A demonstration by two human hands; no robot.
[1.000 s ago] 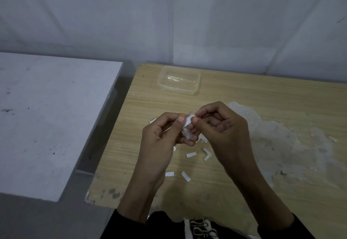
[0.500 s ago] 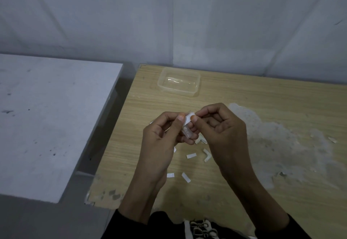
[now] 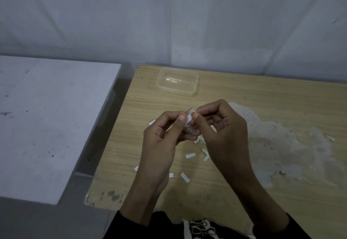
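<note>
A small clear tube-like piece with a white strip on its upper end (image 3: pixel 189 122) is held above the wooden table (image 3: pixel 262 96). My left hand (image 3: pixel 165 139) pinches it from the left between thumb and curled fingers. My right hand (image 3: pixel 221 131) pinches the white strip at its top from the right, thumb against forefinger. Most of the piece is hidden by my fingers.
Several small white paper strips (image 3: pixel 190 155) lie scattered on the table under and near my hands. A clear plastic container (image 3: pixel 177 81) stands near the far left corner. A worn pale patch (image 3: pixel 281 145) covers the table's right part. A white table (image 3: pixel 47 122) stands to the left across a gap.
Both hands stay together on the small piece with only slight finger shifts; the view has tilted a little.
</note>
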